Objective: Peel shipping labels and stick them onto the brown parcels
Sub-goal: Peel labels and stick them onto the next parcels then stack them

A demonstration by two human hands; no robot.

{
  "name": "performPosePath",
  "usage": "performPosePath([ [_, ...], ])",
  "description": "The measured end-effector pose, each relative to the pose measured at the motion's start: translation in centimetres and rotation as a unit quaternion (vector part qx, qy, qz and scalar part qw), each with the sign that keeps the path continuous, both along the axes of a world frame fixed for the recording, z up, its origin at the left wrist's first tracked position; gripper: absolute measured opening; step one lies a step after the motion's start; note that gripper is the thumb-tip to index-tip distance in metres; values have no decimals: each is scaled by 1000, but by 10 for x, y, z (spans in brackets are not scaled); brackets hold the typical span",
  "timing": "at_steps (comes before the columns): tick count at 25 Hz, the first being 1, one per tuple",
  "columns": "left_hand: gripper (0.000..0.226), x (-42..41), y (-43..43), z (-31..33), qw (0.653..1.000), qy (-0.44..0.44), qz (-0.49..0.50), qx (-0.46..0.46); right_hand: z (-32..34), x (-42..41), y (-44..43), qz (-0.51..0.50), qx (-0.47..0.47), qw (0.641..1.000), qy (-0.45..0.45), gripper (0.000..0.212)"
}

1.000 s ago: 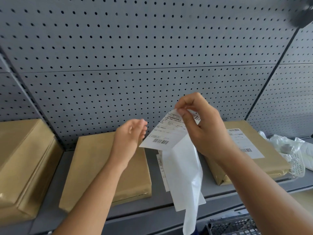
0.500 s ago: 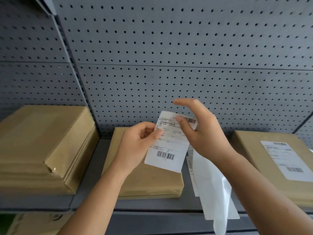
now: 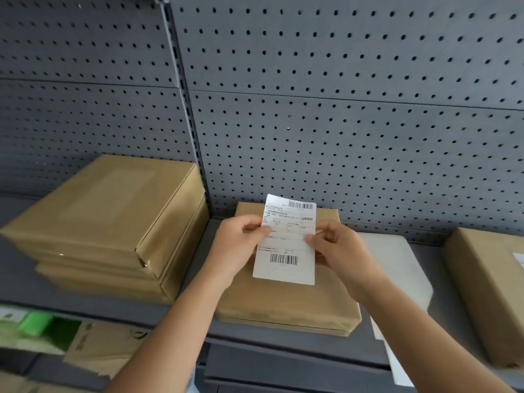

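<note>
Above the flat brown paper-wrapped parcel [image 3: 286, 302] at the middle of the grey metal shelf [image 3: 195, 273], a white rectangular shipping label with two barcodes [image 3: 286, 242] is held upright, printed face toward the camera. Half a second earlier the label was pinched mainly by the left hand while the right hand stood open beside it; now both hands have closed on it. The left hand [image 3: 238, 248] is clamped on the left edge, thumb on the printed face, and the right hand [image 3: 337, 251] is clamped on the right edge in the same manner. The white backing sheet [image 3: 402, 276], which hung below the right hand a second ago, is now seen lying on the shelf just right of the parcel, its lower end drooping over the shelf edge. The label is therefore judged to be fully peeled and squared up for placement, though whether its lower edge already touches the parcel cannot be told from this angle. The parcel beneath appears bare of any label. A stack of brown wrapped parcels [image 3: 113, 222] stands to the left, and a brown parcel already bearing a white label [image 3: 487, 290] lies at the right edge, well apart. The next step is judged to be lowering and pressing the label flat on the parcel top.
</note>
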State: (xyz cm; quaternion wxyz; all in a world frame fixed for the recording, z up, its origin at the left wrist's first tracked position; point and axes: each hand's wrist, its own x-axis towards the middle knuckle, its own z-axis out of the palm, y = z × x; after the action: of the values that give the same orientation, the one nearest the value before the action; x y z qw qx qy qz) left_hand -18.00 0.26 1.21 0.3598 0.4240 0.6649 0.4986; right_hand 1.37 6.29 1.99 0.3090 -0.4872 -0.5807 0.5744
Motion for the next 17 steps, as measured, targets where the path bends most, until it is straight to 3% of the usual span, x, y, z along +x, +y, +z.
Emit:
performPosePath([
  [8, 15, -7, 11, -19, 982, 184, -6, -50, -15, -11, 3, -16, 79, 986, -147, 32],
  [17, 26, -2, 22, -24, 958, 269, 19, -95, -16, -23, 5, 0, 144, 951, -274, 39],
])
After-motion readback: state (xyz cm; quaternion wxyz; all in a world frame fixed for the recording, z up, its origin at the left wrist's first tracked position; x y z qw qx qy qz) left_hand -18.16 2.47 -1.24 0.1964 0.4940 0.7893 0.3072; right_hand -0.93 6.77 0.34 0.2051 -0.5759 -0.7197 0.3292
